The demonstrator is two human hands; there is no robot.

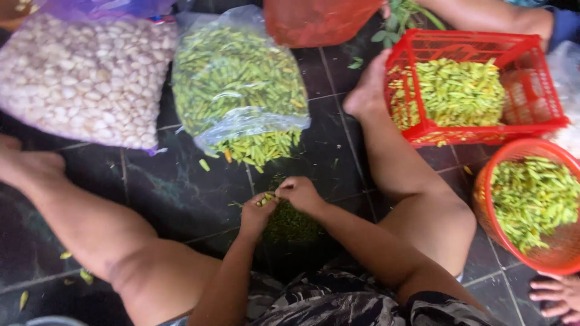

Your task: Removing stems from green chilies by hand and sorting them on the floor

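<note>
Green and yellow chili peppers are lying everywhere around you as you are sitting on the dark tiled floor (181,193) with your legs spread wide, which is leaving a working space between your knees. Your left hand (257,212) is cupping a small bunch of chilies (264,200), its grip closed loosely around them so they are staying bundled. Your right hand (299,193) is pinching at the top of that bunch, fingertips closed on what looks like a stem end; the blur is keeping me from telling exactly which pepper. Both hands are meeting directly above a small heap of green stems (291,224) on the floor, so anything plucked is dropping straight onto it.

Just ahead, a clear plastic bag of chilies (238,84) is lying on its side with its mouth facing you, spilling peppers within easy reach. Beside it, to your left, a larger bag of pale garlic cloves (84,78) is sitting untouched. To your right, a red rectangular crate (531,90) and a round orange basket (489,205) are each holding more chilies, close beside your right leg. Another person's arm (483,15) is reaching in at the top, and someone's toes (556,293) are showing at the lower right.
</note>
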